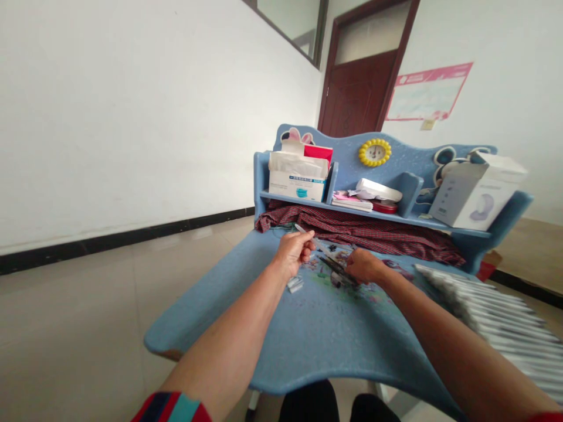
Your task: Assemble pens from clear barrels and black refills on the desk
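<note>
My left hand (295, 253) is closed in a pinch on a thin, whitish clear strip (301, 229), which sticks out past the thumb and toward the right hand. My right hand (364, 266) is closed over a dark, long-bladed tool (331, 264) that looks like scissors, its tips pointing left toward the strip. Blur hides the tool's handle. Below the left hand lie short clear pieces (295, 285) on the blue desk (308, 334). A small dark roundish piece (336, 280) lies under the tool.
At the right edge of the desk lies a stack of silvery-white tubes (497, 316). A checked cloth (365, 231) is bunched below the shelf. On the shelf stand a mask box (297, 181), a white carton (475, 190) and a red tin (385, 207).
</note>
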A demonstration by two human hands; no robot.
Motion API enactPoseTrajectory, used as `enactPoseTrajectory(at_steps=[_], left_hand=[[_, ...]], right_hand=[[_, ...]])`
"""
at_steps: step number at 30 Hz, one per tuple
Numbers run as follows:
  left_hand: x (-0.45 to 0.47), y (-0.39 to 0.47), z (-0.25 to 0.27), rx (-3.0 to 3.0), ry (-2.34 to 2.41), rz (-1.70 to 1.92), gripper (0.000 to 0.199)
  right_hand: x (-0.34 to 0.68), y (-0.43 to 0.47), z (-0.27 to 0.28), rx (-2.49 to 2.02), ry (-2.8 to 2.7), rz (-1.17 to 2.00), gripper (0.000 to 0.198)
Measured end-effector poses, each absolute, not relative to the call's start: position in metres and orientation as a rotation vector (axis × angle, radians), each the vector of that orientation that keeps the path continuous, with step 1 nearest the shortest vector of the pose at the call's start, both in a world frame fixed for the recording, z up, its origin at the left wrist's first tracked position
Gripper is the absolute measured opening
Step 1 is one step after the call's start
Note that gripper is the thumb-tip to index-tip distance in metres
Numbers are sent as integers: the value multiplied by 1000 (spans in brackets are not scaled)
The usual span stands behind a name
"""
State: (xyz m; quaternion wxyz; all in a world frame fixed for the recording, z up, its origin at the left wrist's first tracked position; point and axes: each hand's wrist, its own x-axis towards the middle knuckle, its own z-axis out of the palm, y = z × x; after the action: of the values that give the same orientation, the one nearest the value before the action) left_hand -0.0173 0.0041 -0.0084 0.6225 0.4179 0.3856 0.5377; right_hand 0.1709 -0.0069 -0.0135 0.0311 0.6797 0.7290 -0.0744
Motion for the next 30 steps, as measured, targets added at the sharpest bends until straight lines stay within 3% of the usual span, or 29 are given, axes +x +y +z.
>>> enactPoseTrajectory(at_steps=[11,19,30], left_hand=[[-21,9,-9,896,915,1270,19],[-23,11,-10,840,954,1290,22],[-18,9,-14,897,965,1264,22]], right_hand=[[175,-27,-2,2103,2396,-265,17],[188,-79,13,2032,2709,-725,12],[178,-85,21,2028,2703,-532,13]])
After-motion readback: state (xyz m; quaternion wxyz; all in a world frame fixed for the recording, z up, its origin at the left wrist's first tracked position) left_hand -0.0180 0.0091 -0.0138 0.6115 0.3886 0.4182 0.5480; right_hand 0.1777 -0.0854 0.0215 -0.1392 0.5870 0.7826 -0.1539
